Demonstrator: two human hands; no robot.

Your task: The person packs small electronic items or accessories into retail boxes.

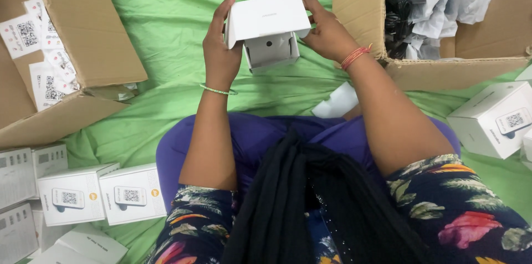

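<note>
I hold a small white carton (pixel 267 20) above my lap, over a green cloth (pixel 166 31). Its lid is lifted and a white device with a dark round spot (pixel 270 48) sits inside the open front. My left hand (pixel 220 48) grips the carton's left side, a thin green bangle on the wrist. My right hand (pixel 326 28) holds the right side and the lid's far edge, with red threads around the wrist.
An open cardboard box (pixel 360 3) at the upper right holds black cables and grey plastic bags. Another cardboard box (pixel 72 48) with printed sheets lies at left. Several closed white cartons (pixel 100 192) sit at lower left, more (pixel 493 120) at right. A white packet (pixel 336 102) lies near my knee.
</note>
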